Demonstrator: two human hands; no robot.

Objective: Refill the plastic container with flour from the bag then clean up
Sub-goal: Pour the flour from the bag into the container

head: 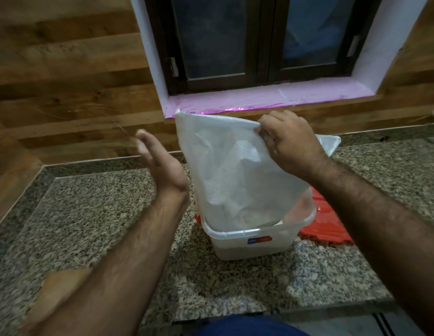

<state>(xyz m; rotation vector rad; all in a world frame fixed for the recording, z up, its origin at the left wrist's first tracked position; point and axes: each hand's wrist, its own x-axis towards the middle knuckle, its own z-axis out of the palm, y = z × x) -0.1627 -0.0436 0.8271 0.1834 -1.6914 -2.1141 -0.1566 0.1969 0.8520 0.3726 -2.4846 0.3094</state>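
Note:
A translucent white flour bag (235, 170) hangs upside down with its mouth inside the clear plastic container (254, 243) on the granite counter. My right hand (288, 141) pinches the bag's upturned bottom edge and holds it up. My left hand (160, 161) is flat and blurred, just left of the bag, fingers straight, apart from its side. Pale flour shows low in the container. The bag looks nearly empty and crumpled inside.
A red lid (325, 224) lies on the counter right behind the container. The granite counter (102, 226) meets a wood-panelled wall (65, 81). A window with a pink-lined sill (271, 98) is behind the bag. A brown object (63, 284) sits at front left.

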